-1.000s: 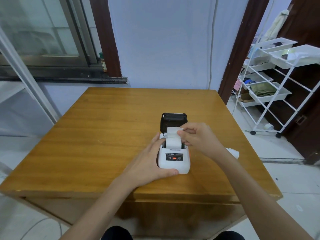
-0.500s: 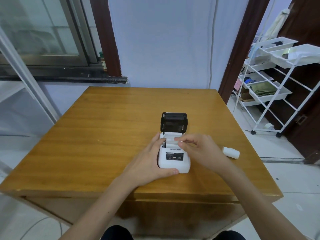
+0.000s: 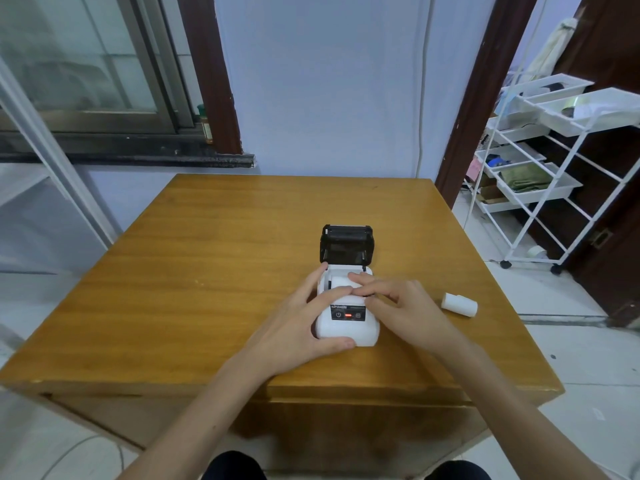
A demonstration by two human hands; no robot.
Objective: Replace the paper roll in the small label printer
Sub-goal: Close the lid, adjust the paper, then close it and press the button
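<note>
Change since earlier: right hand (image 3: 407,311) has dropped from lifting the paper's loose end above the bay to lying low over it, and the left forefinger has come across to meet it.
Left hand (image 3: 298,327): wrapped on the left flank of the label printer (image 3: 348,322), thumb along its near bottom edge, forefinger laid over the top; likely bracing the light body so it cannot slide.
Label printer: landmark, on the wooden table (image 3: 207,271) toward its near edge; black lid (image 3: 347,244) hinged up behind it, leaving the bay open.
Paper roll (image 3: 341,281): seated in the printer's bay, partly hidden under fingers.
Right hand: fingers extended flat over the roll, apparently pressing it or its tail down; grasping nothing I can make out.
Spare roll (image 3: 459,304): lying on its side right of the printer, well apart; probably the removed one.
Next: lid needs closing.
</note>
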